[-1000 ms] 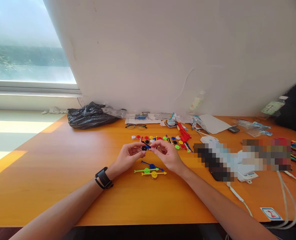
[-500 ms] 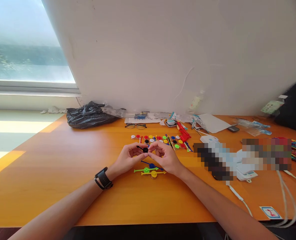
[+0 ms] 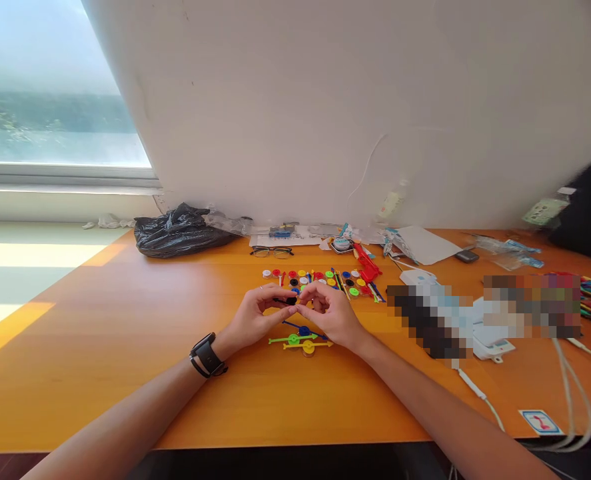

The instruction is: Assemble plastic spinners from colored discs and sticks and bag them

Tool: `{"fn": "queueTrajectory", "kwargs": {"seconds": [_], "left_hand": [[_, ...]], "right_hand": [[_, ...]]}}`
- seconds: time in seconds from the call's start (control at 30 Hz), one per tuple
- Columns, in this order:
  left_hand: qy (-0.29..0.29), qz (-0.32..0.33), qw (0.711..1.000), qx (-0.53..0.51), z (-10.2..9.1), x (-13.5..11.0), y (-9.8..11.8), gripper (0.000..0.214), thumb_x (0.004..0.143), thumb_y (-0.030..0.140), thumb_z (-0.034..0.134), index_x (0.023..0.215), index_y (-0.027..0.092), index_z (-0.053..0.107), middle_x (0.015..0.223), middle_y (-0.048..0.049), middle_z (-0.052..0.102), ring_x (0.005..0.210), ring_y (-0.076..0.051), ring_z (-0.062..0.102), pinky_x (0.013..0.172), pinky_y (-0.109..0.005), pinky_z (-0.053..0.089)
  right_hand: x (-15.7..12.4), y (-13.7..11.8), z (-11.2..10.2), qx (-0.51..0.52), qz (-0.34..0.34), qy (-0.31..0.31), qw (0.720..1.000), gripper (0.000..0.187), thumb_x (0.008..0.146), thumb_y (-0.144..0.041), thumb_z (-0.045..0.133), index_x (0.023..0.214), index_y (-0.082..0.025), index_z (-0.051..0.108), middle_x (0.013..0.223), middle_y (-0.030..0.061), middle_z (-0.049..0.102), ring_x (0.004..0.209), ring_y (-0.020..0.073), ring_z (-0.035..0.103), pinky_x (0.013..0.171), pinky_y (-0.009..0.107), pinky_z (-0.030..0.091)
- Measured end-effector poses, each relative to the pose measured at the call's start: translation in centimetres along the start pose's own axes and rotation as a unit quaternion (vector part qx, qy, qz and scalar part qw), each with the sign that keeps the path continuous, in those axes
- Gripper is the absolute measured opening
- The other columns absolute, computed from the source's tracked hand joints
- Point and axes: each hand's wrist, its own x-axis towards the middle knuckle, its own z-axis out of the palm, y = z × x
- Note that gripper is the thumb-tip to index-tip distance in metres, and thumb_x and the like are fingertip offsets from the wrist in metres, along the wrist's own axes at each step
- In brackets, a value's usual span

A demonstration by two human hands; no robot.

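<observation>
Between my fingertips, above the table, is a small black arrow spinner (image 3: pixel 291 301) with a round hub; fingers hide much of it. My left hand (image 3: pixel 262 313) pinches it from the left, a dark watch on that wrist. From the right, my right hand (image 3: pixel 329 313) closes thumb and fingers on the same piece. Just below the hands lie a blue arrow spinner (image 3: pixel 304 331), a green arrow spinner (image 3: pixel 294 339) and a yellow arrow spinner (image 3: pixel 308 346), grouped close together. Beyond the hands, several coloured round bases (image 3: pixel 329 274) sit in rows with loose arrows among them.
Folded glasses (image 3: pixel 272 252), papers (image 3: pixel 425 245) and a black plastic bag (image 3: pixel 182 230) lie toward the wall. A red toy-like piece (image 3: pixel 366 263) stands right of the bases. On the right are a white cable (image 3: pixel 475 392), a small picture card (image 3: pixel 541 422) and blurred-out items.
The black spinner has tilted between my fingers, so its hub and arrow show more edge-on. Both hands keep nearly the same place and grip.
</observation>
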Motion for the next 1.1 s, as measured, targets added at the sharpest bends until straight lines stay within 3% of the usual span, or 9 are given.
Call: {"fn": "queueTrajectory", "kwargs": {"seconds": [0.17,0.37,0.6,0.87,1.1], "left_hand": [[0.000,0.001,1.000,0.010,0.1,0.0,0.1,0.033,0.088,0.041,0.082,0.109,0.016,0.081,0.109,-0.0124,0.078,0.101,-0.027,0.074,0.094,-0.039,0.063],[0.011,-0.021,1.000,0.008,0.1,0.0,0.0,0.033,0.086,0.040,0.083,0.107,0.015,0.080,0.108,-0.0118,0.078,0.099,-0.026,0.074,0.090,-0.037,0.063],[0.013,-0.055,0.998,-0.009,0.1,0.0,-0.2,0.033,0.086,0.040,0.083,0.106,0.014,0.078,0.105,-0.0123,0.080,0.096,-0.025,0.076,0.085,-0.033,0.061],[0.021,-0.060,0.998,-0.004,-0.1,0.0,-0.5,0.033,0.084,0.040,0.084,0.100,0.012,0.079,0.099,-0.0124,0.081,0.086,-0.023,0.075,0.078,-0.030,0.060],[0.017,-0.063,0.998,-0.002,-0.1,0.0,0.0,0.033,0.082,0.041,0.085,0.095,0.011,0.079,0.094,-0.0115,0.081,0.083,-0.022,0.075,0.075,-0.029,0.059]], "right_hand": [[-0.1,-0.4,-0.1,-0.047,-0.016,0.004,0.999,0.016,0.090,-0.038,0.073,0.091,-0.023,0.067,0.075,-0.0015,0.065,0.054,0.0109,0.040,0.051,0.026,0.032],[-0.2,-0.1,-0.1,-0.066,-0.014,0.014,0.998,0.018,0.090,-0.038,0.074,0.098,-0.024,0.066,0.084,-0.0005,0.071,0.052,0.0103,0.042,0.049,0.025,0.033],[-0.5,-1.1,-0.3,-0.062,-0.045,-0.039,0.996,0.010,0.095,-0.030,0.063,0.103,-0.024,0.066,0.092,0.0014,0.072,0.057,0.0116,0.052,0.053,0.025,0.040],[-0.4,-1.3,-0.4,-0.087,-0.064,-0.043,0.993,0.010,0.097,-0.030,0.061,0.096,-0.023,0.069,0.083,0.0002,0.071,0.058,0.0127,0.053,0.056,0.026,0.040],[-0.5,-1.0,-0.3,-0.089,-0.081,-0.047,0.992,0.011,0.098,-0.027,0.062,0.098,-0.021,0.071,0.089,0.0017,0.072,0.062,0.0121,0.055,0.060,0.026,0.042]]}}
